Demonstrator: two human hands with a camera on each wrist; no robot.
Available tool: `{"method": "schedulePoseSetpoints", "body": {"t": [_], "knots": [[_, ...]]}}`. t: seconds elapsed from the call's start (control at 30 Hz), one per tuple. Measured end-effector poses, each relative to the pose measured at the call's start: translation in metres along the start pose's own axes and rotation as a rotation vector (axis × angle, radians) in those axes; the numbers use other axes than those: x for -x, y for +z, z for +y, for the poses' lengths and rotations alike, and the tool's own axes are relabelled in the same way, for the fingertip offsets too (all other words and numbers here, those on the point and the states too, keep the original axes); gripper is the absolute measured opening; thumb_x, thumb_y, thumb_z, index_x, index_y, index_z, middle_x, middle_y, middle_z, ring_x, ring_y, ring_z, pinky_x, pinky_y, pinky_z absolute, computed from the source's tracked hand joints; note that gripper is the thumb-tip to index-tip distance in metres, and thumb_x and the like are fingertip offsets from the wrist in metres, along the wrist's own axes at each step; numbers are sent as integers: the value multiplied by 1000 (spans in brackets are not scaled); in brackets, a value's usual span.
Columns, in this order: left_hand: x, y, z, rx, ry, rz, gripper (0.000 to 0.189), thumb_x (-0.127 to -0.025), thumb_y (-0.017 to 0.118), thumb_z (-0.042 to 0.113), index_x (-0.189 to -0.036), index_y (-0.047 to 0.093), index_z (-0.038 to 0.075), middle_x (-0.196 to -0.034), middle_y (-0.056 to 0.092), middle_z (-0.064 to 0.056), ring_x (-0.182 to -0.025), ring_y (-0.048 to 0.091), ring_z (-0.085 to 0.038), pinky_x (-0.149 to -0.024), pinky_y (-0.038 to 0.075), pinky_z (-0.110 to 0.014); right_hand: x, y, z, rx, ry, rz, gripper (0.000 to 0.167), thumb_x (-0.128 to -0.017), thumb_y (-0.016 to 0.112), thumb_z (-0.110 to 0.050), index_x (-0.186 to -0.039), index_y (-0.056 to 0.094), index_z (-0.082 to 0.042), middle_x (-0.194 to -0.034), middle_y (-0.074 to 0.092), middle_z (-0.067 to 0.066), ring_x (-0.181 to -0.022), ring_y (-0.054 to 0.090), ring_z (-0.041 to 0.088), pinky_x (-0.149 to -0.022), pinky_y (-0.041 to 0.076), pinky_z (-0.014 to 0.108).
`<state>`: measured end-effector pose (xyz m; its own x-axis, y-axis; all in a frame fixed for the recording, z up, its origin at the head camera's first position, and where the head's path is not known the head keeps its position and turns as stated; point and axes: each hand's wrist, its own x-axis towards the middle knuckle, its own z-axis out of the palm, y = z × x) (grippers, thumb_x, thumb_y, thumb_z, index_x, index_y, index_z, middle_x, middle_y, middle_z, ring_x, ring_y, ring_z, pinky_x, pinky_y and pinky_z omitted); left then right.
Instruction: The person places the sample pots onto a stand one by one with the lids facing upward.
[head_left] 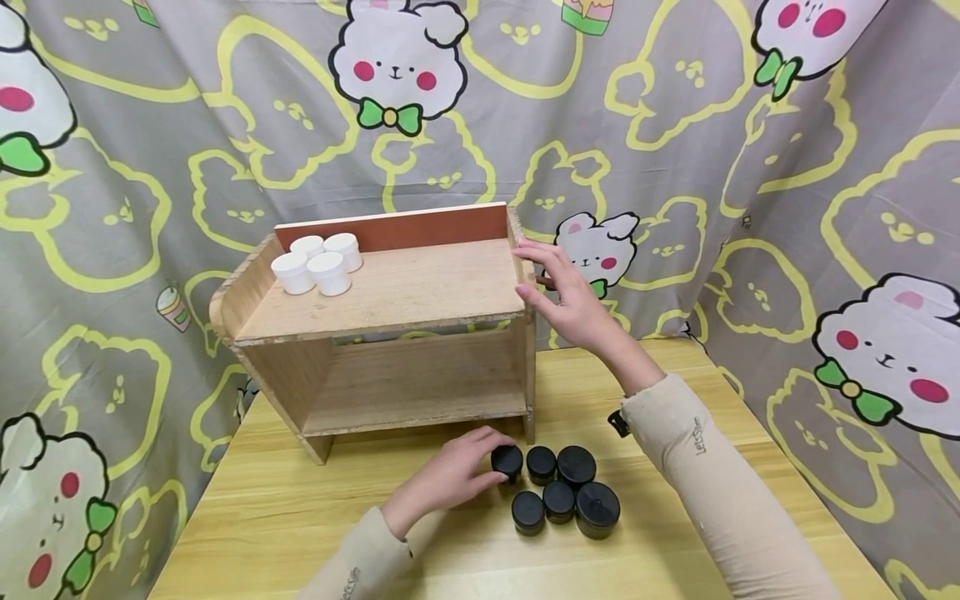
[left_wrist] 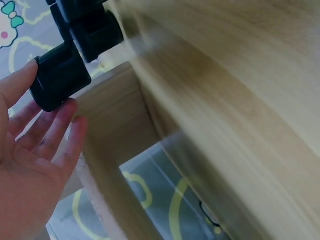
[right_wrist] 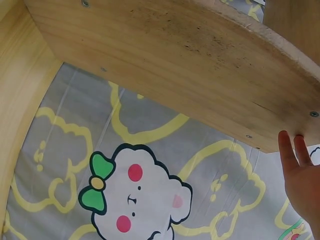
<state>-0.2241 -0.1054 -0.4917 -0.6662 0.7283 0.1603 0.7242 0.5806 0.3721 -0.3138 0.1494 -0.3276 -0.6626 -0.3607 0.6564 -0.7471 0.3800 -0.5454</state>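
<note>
My left hand [head_left: 453, 473] pinches a small black lidded jar [head_left: 507, 461] between thumb and fingers, at the left end of a group of black jars [head_left: 597, 508] on the table. In the left wrist view, the thumb lies along one side of that jar [left_wrist: 60, 77] and the fingertips meet the other. My right hand [head_left: 576, 307] rests with fairly straight fingers on the right side panel of a wooden two-tier shelf [head_left: 420, 283]. The right wrist view has its fingertips [right_wrist: 284, 137] against the outer face of that panel [right_wrist: 200, 65].
Several white lidded jars [head_left: 330, 273] stand together at the left of the shelf's top board. The shelf stands toward the back of the wooden table [head_left: 247, 517]. A patterned grey curtain [head_left: 525, 150] hangs behind and to the sides.
</note>
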Motion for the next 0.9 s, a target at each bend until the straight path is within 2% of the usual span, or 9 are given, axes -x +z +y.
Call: {"method": "schedulePoseSetpoints", "body": {"t": [0.3,0.57,0.9], "knots": [[3,-17,5,9,-7,31,46,-101,68,33,-144,58,17,-136,63,2,-123,63,-16,-105,53,-37,1,1,-1,-2,3,-2,49,-105,61,-30,-151,49,-15,-164,35,-1,-148,40,23,-113,46,55],[6,-33,11,16,-6,85,48,-100,70,32,-144,58,20,-134,64,3,-122,64,-15,-104,54,-38,1,1,0,-4,9,-1,49,-106,60,-31,-151,49,-17,-165,35,-1,-149,39,24,-113,45,58],[7,-48,10,15,56,188,48,-97,74,26,-142,60,14,-134,65,0,-124,62,-18,-106,53,-40,1,1,-2,-4,15,4,49,-106,60,-32,-151,48,-20,-164,34,-1,-148,39,24,-113,46,56]]}}
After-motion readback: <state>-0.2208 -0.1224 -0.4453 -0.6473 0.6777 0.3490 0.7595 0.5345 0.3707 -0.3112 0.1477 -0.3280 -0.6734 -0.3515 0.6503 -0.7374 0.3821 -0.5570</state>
